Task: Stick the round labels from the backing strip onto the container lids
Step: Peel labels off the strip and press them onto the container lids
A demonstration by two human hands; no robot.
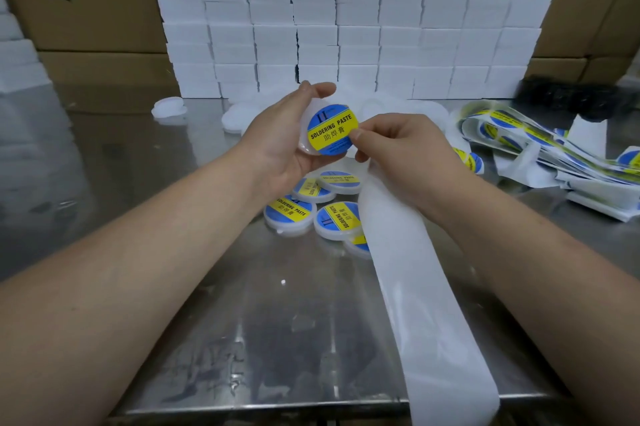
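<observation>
Round label [331,129] lies on the container lid [304,145]; the left hand [280,145] grips the lid face-up, letting the right hand [398,148] pinch the label's edge, probably to align it.

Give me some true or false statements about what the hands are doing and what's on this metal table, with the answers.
1. The left hand holds a round white container. True.
2. The label on that container reads SOLDERING PASTE. True.
3. The right hand lies flat on the table. False: it is raised, and its thumb and finger pinch the label's edge.
4. No labelled containers are on the table. False: several labelled containers lie just below the hands.
5. The white backing strip trails from under the right hand to the table's near edge. True.
</observation>
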